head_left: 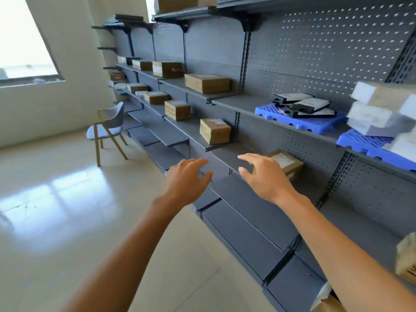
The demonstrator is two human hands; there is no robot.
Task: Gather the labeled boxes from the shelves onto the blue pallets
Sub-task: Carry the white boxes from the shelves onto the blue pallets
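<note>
Both my hands reach out over the lower grey shelves, empty, fingers spread. My left hand (188,179) hovers left of my right hand (261,174). Just behind my right hand's fingers sits a brown labeled box (290,164) on a low shelf. Another brown labeled box (215,131) stands on the shelf above and left of it. More labeled boxes (207,83) line the shelves further left. Two blue pallets lie on the upper right shelf: one (299,123) carries dark flat packages (301,104), the other (369,146) carries white boxes (378,109).
Grey pegboard shelving (315,52) runs along the right wall. A grey chair (108,131) with wooden legs stands on the pale tiled floor at the left. A window (24,39) is at the far left. Cardboard boxes (405,260) show at the lower right edge.
</note>
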